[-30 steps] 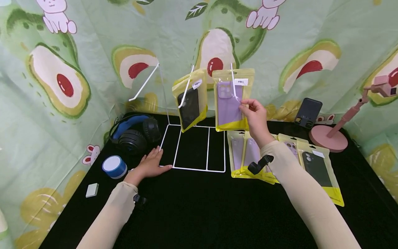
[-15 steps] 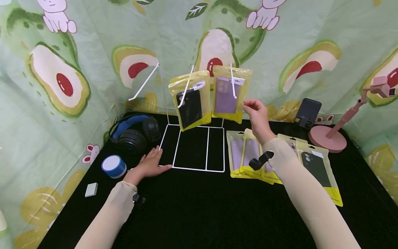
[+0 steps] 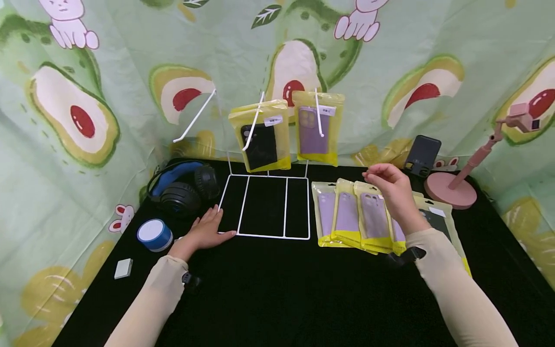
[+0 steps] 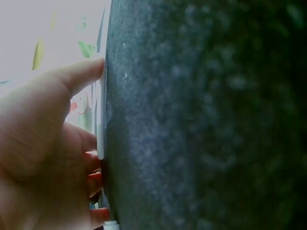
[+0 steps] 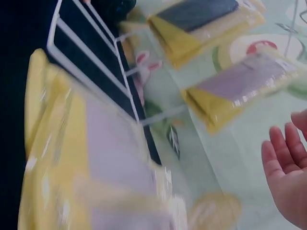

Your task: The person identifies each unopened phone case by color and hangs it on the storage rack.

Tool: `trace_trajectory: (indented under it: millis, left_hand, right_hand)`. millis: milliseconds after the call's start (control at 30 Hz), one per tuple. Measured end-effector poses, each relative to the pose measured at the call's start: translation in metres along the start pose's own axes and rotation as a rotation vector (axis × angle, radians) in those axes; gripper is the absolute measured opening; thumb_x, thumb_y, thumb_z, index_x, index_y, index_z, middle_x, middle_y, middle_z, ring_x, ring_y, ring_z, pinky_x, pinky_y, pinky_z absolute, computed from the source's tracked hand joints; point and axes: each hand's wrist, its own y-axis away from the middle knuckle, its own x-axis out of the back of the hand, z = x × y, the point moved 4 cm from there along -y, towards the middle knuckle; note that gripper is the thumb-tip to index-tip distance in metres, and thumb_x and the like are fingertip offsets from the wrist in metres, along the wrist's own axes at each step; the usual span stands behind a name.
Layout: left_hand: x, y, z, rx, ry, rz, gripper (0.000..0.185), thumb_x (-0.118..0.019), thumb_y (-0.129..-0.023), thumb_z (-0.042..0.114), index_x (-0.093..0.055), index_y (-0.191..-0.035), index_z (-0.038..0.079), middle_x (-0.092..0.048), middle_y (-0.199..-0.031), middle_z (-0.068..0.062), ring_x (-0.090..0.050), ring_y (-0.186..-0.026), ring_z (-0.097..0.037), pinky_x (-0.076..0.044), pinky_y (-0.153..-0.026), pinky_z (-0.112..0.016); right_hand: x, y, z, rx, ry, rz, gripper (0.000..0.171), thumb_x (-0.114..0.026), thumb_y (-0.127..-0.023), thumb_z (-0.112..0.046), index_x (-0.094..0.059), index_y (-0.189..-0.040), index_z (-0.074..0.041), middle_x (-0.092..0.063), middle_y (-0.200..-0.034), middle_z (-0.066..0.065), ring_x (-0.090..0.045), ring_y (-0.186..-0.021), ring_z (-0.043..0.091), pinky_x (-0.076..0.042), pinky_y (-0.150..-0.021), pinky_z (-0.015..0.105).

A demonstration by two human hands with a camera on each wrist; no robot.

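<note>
My left hand [image 3: 211, 228] rests flat and open on the black table [image 3: 277, 289], its fingertips at the front left corner of a white wire rack [image 3: 264, 235]. The left wrist view shows the thumb [image 4: 76, 76] lying against the white wire [image 4: 100, 129]. Two yellow packets hang on the rack's hooks, one with a black phone case [image 3: 260, 142] and one with a purple phone case [image 3: 316, 126]. My right hand [image 3: 383, 177] hovers with loosely bent fingers over a row of several yellow phone-case packets [image 3: 347, 217] lying on the table, and holds nothing.
The rack's left hook [image 3: 194, 117] is bare. Black and blue headphones [image 3: 182, 185], a blue and white round speaker [image 3: 152, 234] and a small white box [image 3: 123, 268] lie at the left. At the back right stand a dark phone case [image 3: 422, 154] and a pink stand [image 3: 451, 190].
My right hand has let go of the purple packet, which now hangs on the right hook, and has come down and right over the packets on the table. The left hand stays put.
</note>
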Motion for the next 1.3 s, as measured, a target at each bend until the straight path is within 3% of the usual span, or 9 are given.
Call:
trace_trajectory:
  millis: [400,633,800,933,1000,1100,1167,1233,1300]
  left_hand:
    - [-0.003,0.0,-0.001,0.002,-0.002,0.005,0.091,-0.049,-0.091,0.057,-0.016,-0.148,-0.005,-0.003,-0.156,-0.024,-0.003,-0.143,-0.04,-0.006,-0.11,-0.063]
    - [-0.002,0.001,0.0,-0.002,-0.001,0.006,0.091,-0.048,-0.091,0.058,-0.016,-0.148,-0.006,-0.003,-0.155,-0.025,-0.003,-0.142,-0.041,-0.006,-0.109,-0.063]
    - [-0.002,-0.001,0.0,0.003,-0.004,0.002,0.091,-0.048,-0.091,0.058,-0.016,-0.148,-0.006,-0.002,-0.155,-0.025,-0.003,-0.142,-0.041,-0.005,-0.109,-0.063]
    - [-0.001,-0.001,0.0,0.006,-0.012,-0.004,0.091,-0.047,-0.091,0.059,-0.016,-0.148,-0.006,-0.002,-0.155,-0.025,-0.003,-0.142,-0.041,-0.005,-0.11,-0.062]
    - [-0.001,0.0,0.001,0.007,-0.014,-0.007,0.092,-0.047,-0.091,0.059,-0.015,-0.148,-0.005,-0.002,-0.156,-0.024,-0.002,-0.142,-0.04,-0.005,-0.11,-0.062]
    - [-0.001,0.0,0.001,0.005,-0.01,-0.009,0.093,-0.047,-0.091,0.059,-0.015,-0.148,-0.006,-0.001,-0.155,-0.025,-0.002,-0.142,-0.041,-0.005,-0.11,-0.062]
    - [-0.001,0.0,0.0,0.011,-0.006,-0.013,0.093,-0.047,-0.09,0.06,-0.014,-0.149,-0.005,0.0,-0.156,-0.023,-0.001,-0.143,-0.04,-0.004,-0.11,-0.061]
    - [-0.003,-0.001,-0.002,0.011,-0.003,-0.016,0.093,-0.046,-0.09,0.06,-0.013,-0.149,-0.005,0.001,-0.156,-0.023,0.0,-0.143,-0.04,-0.004,-0.11,-0.062]
    - [-0.003,-0.002,-0.003,0.017,-0.003,-0.021,0.093,-0.046,-0.09,0.06,-0.012,-0.149,-0.004,0.002,-0.156,-0.023,0.001,-0.143,-0.039,-0.003,-0.11,-0.061]
  right_hand:
    - [0.092,0.061,-0.015,-0.137,0.4,0.036,0.016,-0.059,-0.093,-0.008,-0.061,-0.109,-0.008,-0.064,-0.098,-0.006,-0.058,-0.088,0.004,-0.045,-0.076,0.01]
    - [0.178,0.087,0.011,-0.218,0.706,0.11,0.035,-0.06,-0.094,-0.029,-0.055,-0.122,-0.009,-0.057,-0.106,-0.015,-0.055,-0.093,-0.002,-0.042,-0.075,0.008]
    - [0.222,0.1,0.025,-0.287,0.811,0.166,0.039,-0.06,-0.092,-0.038,-0.053,-0.124,-0.016,-0.053,-0.105,-0.021,-0.051,-0.09,-0.008,-0.04,-0.074,0.008]
    - [0.227,0.109,0.02,-0.357,0.875,0.168,0.033,-0.059,-0.093,-0.035,-0.052,-0.12,-0.017,-0.052,-0.105,-0.015,-0.047,-0.084,-0.012,-0.041,-0.067,0.01]
    - [0.222,0.112,0.016,-0.408,0.909,0.155,0.042,-0.056,-0.095,-0.034,-0.047,-0.124,-0.004,-0.052,-0.113,0.003,-0.046,-0.082,-0.009,-0.042,-0.063,0.01]
    - [0.212,0.114,0.01,-0.508,0.942,0.13,0.06,-0.049,-0.098,-0.034,-0.032,-0.132,0.013,-0.04,-0.125,0.032,-0.051,-0.095,0.014,-0.041,-0.062,0.016]
    - [0.206,0.114,0.007,-0.562,0.95,0.115,0.067,-0.045,-0.099,-0.035,-0.023,-0.135,0.018,-0.031,-0.13,0.041,-0.049,-0.1,0.03,-0.042,-0.062,0.017]
    - [0.202,0.112,0.006,-0.597,0.926,0.096,0.069,-0.044,-0.099,-0.034,-0.018,-0.136,0.019,-0.029,-0.13,0.044,-0.053,-0.096,0.028,-0.045,-0.062,0.018]
    - [0.2,0.11,0.007,-0.624,0.902,0.067,0.071,-0.044,-0.099,-0.033,-0.015,-0.136,0.02,-0.029,-0.128,0.045,-0.057,-0.084,0.013,-0.048,-0.063,0.018]
